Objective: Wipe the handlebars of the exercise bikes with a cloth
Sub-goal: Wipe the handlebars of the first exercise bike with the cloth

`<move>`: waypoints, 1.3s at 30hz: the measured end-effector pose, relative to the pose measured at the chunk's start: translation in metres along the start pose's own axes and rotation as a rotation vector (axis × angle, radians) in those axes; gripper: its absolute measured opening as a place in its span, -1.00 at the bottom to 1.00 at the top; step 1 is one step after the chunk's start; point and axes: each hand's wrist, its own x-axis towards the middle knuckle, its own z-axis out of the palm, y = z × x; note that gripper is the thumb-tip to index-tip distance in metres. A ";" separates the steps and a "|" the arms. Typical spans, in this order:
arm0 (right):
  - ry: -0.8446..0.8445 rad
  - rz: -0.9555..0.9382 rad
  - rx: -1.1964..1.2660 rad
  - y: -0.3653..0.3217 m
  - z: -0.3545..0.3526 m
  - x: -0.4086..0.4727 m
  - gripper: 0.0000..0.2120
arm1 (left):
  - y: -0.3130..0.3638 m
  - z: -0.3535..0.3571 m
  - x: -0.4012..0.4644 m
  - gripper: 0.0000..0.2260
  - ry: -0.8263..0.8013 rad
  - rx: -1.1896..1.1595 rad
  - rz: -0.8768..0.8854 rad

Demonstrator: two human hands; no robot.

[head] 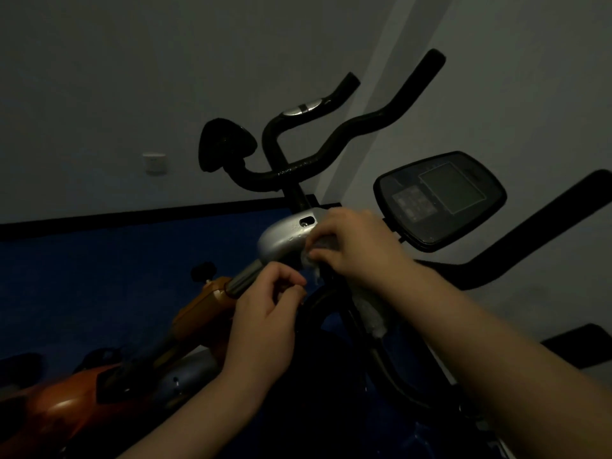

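Right hand [357,246] pinching cloth [374,318] at frame centre; left hand [265,303] curling, grip unclear. Handlebars [334,140] rising above, slanting upper right, nearer the right hand.

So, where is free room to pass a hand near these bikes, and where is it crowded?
Free room lies above the left hand, between the black pad and the wall socket. Another gap lies between the curved handlebars and the console. It is crowded at the silver housing, where the right hand holds the cloth.
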 end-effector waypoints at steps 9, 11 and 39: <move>0.037 -0.005 0.012 -0.001 0.003 -0.001 -0.87 | -0.001 -0.001 -0.001 -0.93 -0.012 0.028 0.010; 0.032 -0.016 -0.017 0.004 0.002 -0.005 -0.86 | -0.002 -0.001 -0.002 -0.86 -0.014 0.035 0.012; -0.047 0.033 0.258 0.021 -0.009 -0.036 -0.81 | -0.004 -0.002 0.002 -0.91 -0.098 -0.022 0.005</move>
